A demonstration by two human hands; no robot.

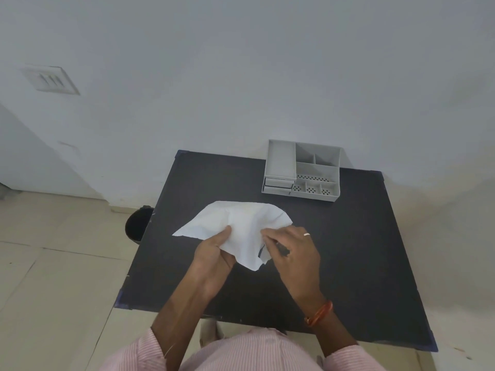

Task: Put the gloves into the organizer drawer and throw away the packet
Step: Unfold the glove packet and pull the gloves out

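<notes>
You hold a white packet (241, 223) that looks like thin, creased paper, matt and crumpled. Under it, the table (348, 263) has a dark, matt top with a faintly speckled, fine-grained look, and blue tape-like strips at its corners. At the far right corner, the organizer (302, 171) looks like smooth grey plastic, dull in finish, with perforated floors in its front cells. Your sleeves (150, 352) are pink striped cloth. A shiny metal-looking ring (307, 234) sits on your right hand.
</notes>
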